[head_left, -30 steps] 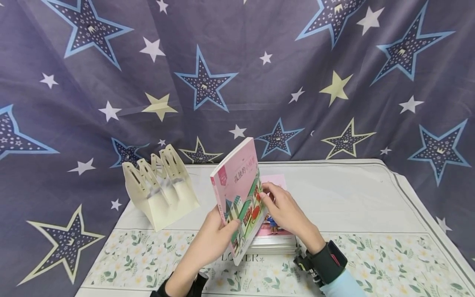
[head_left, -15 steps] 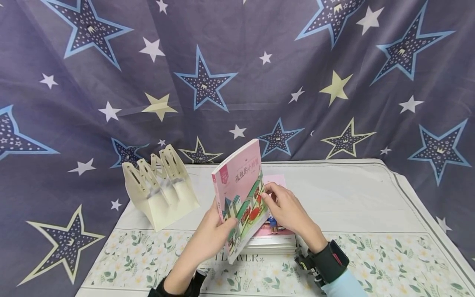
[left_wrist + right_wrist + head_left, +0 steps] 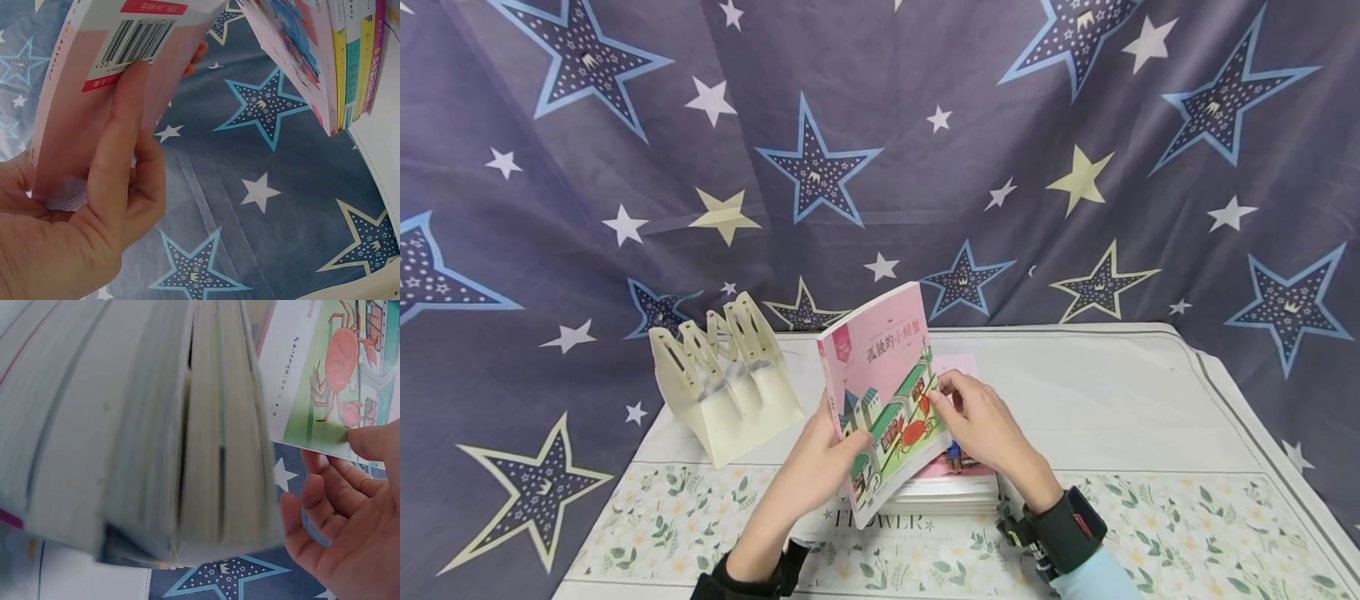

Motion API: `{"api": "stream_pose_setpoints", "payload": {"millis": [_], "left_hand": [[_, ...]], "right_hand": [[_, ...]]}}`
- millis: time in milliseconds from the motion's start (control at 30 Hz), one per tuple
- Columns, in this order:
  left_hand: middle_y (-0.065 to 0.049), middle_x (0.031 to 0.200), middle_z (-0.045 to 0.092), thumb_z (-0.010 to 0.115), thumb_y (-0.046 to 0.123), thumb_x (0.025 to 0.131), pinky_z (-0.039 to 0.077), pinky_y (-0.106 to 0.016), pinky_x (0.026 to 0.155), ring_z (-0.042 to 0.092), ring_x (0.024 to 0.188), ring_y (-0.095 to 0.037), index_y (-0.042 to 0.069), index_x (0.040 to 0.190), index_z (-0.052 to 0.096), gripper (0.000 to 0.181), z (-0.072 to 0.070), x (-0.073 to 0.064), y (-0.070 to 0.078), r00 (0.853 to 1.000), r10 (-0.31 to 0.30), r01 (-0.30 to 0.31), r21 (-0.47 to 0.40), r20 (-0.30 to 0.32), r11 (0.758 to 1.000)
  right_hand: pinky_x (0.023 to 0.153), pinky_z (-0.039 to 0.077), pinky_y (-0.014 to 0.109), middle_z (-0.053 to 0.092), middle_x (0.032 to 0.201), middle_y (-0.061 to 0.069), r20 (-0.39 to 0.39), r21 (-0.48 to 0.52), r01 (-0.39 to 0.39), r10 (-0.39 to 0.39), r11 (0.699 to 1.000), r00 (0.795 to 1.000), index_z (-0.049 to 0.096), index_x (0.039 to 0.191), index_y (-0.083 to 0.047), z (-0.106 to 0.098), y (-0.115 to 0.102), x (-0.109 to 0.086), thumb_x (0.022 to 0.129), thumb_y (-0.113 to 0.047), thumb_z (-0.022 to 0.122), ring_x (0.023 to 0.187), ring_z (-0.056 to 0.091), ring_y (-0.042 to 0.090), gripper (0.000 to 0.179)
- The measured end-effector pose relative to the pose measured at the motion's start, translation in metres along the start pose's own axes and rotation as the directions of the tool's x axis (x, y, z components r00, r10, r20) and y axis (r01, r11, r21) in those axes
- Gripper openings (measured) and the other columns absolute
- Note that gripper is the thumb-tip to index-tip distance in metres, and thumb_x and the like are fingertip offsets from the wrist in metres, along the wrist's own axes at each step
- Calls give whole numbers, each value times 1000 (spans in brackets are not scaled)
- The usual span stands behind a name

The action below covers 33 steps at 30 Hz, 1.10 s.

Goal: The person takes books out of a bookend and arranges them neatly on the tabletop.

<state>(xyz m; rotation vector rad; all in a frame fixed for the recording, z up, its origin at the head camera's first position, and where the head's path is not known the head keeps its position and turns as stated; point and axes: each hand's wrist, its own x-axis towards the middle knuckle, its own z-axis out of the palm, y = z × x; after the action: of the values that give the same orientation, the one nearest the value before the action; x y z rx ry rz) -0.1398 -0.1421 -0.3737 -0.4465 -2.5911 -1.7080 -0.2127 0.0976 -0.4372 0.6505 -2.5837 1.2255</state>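
Note:
A thin pink picture book (image 3: 891, 358), with a red crab and a green train on its cover, is held tilted up above the table. My left hand (image 3: 816, 471) grips its spine side, thumb on the front cover. In the left wrist view the fingers lie against the back cover (image 3: 69, 125), near the barcode. With thumb and fingers my right hand (image 3: 988, 421) pinches the opposite edge of the book, as the right wrist view also shows. Below and behind it is a stack of books (image 3: 947, 500), the top one pink and partly hidden by the held book and right hand.
At the left on the table stands a cream slotted holder (image 3: 745, 412) with upright dividers. A floral cloth (image 3: 1150, 533) covers the table (image 3: 1112, 392)'s front part. Behind hangs a dark curtain (image 3: 880, 75) with stars.
The book has turned so that its front cover faces me more, and its lower end has shifted slightly left. My left hand has moved a little left with it; the right hand stays nearly in place.

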Motion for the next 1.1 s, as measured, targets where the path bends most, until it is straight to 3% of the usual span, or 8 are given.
{"api": "stream_pose_setpoints", "payload": {"millis": [467, 633, 933, 1100], "left_hand": [[-16, 139, 66, 58, -3, 95, 53, -52, 99, 69, 116, -29, 8, 161, 37, 70, -9, 9, -10, 999, -29, 29, -11, -26, 1000], [-15, 136, 67, 58, -1, 97, 54, -49, 98, 70, 112, -27, 8, 160, 36, 68, -10, 12, -11, 999, -27, 26, -28, -31, 999], [-15, 130, 69, 56, -2, 100, 60, -38, 85, 72, 104, -27, 13, 160, 35, 65, -10, 15, -12, 999, -36, 32, -93, -41, 995], [-14, 131, 68, 57, 0, 101, 60, -40, 84, 71, 105, -27, 15, 160, 35, 65, -9, 17, -14, 998, -38, 33, -95, -52, 995]], "right_hand": [[64, 40, 34, 53, 77, -5, -3, -20, -22, 22, 1000, 1000, 65, 99, -19, -10, -1, -2, 104, -24, 67, 70, 49, 16, 8], [64, 40, 34, 54, 76, -6, -12, -20, -13, 13, 1000, 1000, 65, 96, -20, -12, 0, -3, 104, -24, 67, 70, 49, 15, 10], [64, 42, 33, 55, 76, -8, -18, -30, -12, 11, 999, 1000, 65, 93, -20, -15, 3, -6, 103, -25, 68, 69, 51, 14, 11], [64, 42, 33, 56, 77, -9, -18, -25, -2, 2, 1000, 1000, 65, 93, -20, -18, 4, -6, 102, -24, 68, 69, 51, 14, 11]]}}
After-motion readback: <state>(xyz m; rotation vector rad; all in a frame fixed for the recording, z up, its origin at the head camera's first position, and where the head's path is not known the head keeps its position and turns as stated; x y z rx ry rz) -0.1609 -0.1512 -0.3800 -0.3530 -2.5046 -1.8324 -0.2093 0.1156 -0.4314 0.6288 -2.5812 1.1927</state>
